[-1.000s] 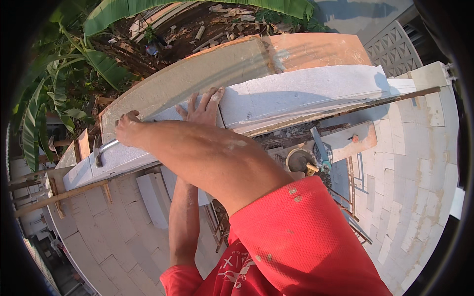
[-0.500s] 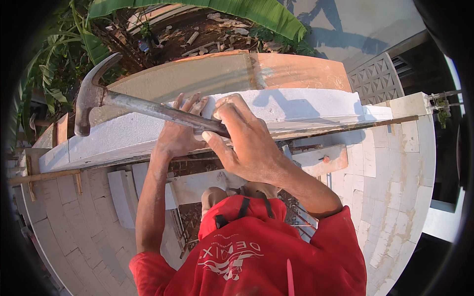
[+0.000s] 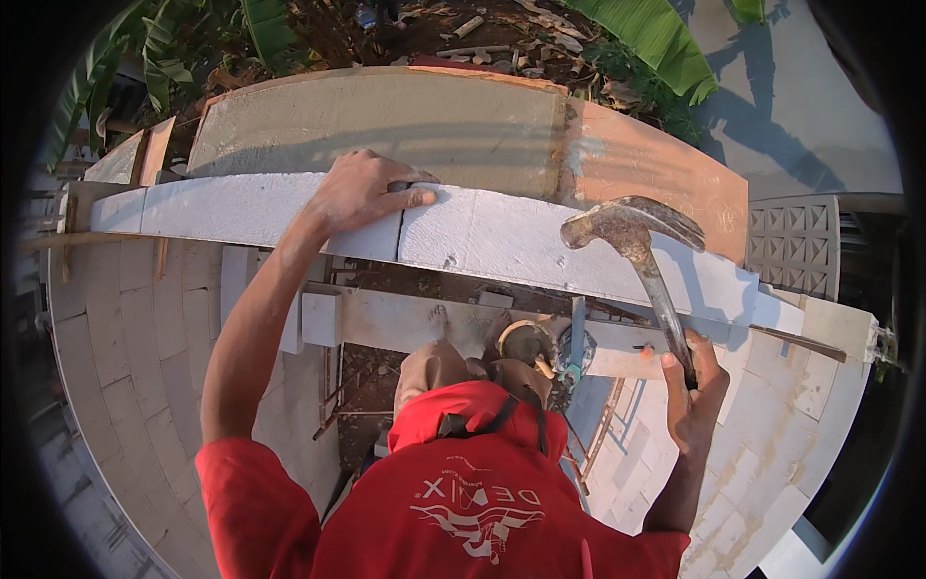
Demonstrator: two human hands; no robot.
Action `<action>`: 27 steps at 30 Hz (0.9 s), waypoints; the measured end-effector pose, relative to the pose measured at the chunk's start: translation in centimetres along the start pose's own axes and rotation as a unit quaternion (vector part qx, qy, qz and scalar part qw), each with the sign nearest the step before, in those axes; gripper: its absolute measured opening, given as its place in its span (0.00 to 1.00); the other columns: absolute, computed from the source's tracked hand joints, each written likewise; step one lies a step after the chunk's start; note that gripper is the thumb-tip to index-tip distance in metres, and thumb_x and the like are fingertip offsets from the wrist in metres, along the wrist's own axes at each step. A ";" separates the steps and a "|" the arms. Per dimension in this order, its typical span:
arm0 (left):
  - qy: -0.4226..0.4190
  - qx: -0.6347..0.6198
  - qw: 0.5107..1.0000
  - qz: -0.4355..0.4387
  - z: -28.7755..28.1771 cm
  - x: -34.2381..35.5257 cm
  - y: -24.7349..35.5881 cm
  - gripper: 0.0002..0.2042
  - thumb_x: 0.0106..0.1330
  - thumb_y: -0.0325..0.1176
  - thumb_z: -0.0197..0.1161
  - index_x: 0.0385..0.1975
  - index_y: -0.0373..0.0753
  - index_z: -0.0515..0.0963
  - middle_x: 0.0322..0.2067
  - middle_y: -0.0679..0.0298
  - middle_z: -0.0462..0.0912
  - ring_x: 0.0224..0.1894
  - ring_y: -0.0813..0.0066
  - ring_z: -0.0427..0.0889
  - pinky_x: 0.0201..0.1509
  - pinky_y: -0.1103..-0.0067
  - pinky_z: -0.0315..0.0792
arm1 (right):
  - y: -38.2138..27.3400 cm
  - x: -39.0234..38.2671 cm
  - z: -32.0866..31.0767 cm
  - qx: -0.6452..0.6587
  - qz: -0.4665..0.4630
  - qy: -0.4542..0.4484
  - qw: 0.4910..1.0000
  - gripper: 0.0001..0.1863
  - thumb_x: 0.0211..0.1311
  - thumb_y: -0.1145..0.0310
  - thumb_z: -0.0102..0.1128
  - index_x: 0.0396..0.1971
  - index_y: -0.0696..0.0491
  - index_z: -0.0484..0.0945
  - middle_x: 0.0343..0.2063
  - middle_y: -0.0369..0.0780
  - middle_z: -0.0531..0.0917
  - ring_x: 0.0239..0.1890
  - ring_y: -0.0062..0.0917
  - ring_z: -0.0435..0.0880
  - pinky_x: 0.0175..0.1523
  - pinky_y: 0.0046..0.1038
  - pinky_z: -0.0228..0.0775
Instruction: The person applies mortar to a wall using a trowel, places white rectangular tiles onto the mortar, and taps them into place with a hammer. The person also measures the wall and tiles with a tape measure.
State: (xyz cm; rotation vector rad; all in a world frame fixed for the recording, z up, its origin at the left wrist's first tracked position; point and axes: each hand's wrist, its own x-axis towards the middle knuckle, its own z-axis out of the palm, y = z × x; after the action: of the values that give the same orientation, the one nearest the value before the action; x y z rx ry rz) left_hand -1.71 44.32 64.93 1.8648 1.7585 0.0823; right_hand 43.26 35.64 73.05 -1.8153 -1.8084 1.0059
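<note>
A claw hammer (image 3: 632, 232) with a worn metal head and a dark grip is raised to the right. My right hand (image 3: 696, 391) is closed around the lower end of its handle. Across the top of the wall runs a row of white lightweight blocks (image 3: 521, 246). My left hand (image 3: 371, 193) rests on this row, thumb stretched along the top near a joint between two blocks. Its other fingers lie toward the far edge and are partly hidden. The hammer head appears over the row, apart from my left hand.
Beyond the blocks lies a grey plastered panel (image 3: 386, 121) beside an orange-brown one (image 3: 656, 169). Below me are a plank (image 3: 386, 323), a round bucket (image 3: 526, 343) and a blue level-like bar (image 3: 577, 333). Block walls (image 3: 116, 347) curve along both sides. Banana leaves (image 3: 646, 39) hang at the back.
My right hand has swung the hammer from across my left hand out to the right. My left hand still rests on the blocks, its fingers now turned rightward. The view has shifted.
</note>
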 end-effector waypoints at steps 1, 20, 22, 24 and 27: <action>0.006 0.002 1.000 -0.015 0.3 -0.1 -0.3 0.25 0.60 0.58 0.69 0.45 0.44 0.89 0.40 0.55 0.90 0.44 0.59 0.88 0.51 0.66 0.79 | -0.2 0.4 0.4 0.013 0.020 -0.023 0.999 0.24 0.70 0.58 0.64 0.55 0.63 0.78 0.29 0.36 0.80 0.30 0.14 0.74 0.35 0.20 0.64; 0.071 -0.043 0.994 0.068 1.1 0.1 -1.5 0.19 0.57 0.46 0.75 0.44 0.42 0.89 0.27 0.55 0.88 0.25 0.68 0.84 0.34 0.73 0.76 | -1.5 5.9 7.5 -0.155 -0.359 -0.058 0.918 0.30 0.56 0.74 0.73 0.62 0.45 0.81 0.26 0.36 0.73 0.23 0.22 0.77 0.27 0.28 0.71; 0.070 -0.048 0.993 0.080 0.9 0.1 -1.3 0.19 0.57 0.46 0.75 0.44 0.41 0.89 0.28 0.55 0.89 0.25 0.68 0.85 0.34 0.73 0.77 | -1.6 6.0 7.6 -0.163 -0.373 -0.053 0.912 0.31 0.55 0.75 0.73 0.62 0.45 0.81 0.26 0.36 0.72 0.22 0.22 0.76 0.27 0.28 0.71; 0.078 -0.051 0.993 0.077 0.8 0.1 -1.2 0.19 0.57 0.46 0.75 0.43 0.40 0.89 0.29 0.55 0.89 0.27 0.68 0.85 0.35 0.73 0.77 | -1.6 6.1 7.6 -0.169 -0.372 -0.051 0.911 0.31 0.55 0.75 0.73 0.62 0.46 0.81 0.25 0.35 0.73 0.22 0.21 0.76 0.27 0.28 0.70; 0.078 -0.074 0.991 0.078 1.1 0.0 -1.2 0.19 0.57 0.46 0.75 0.43 0.39 0.89 0.30 0.56 0.90 0.29 0.67 0.87 0.37 0.73 0.79 | -1.5 6.2 7.5 -0.152 -0.344 -0.057 0.925 0.29 0.56 0.74 0.73 0.61 0.47 0.81 0.25 0.35 0.75 0.23 0.22 0.77 0.27 0.27 0.71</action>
State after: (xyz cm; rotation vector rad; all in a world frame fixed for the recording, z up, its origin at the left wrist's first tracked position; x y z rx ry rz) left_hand -2.34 43.92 63.47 1.9275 1.6542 0.4185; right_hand 36.31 40.22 67.73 -1.0963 -2.5176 0.5801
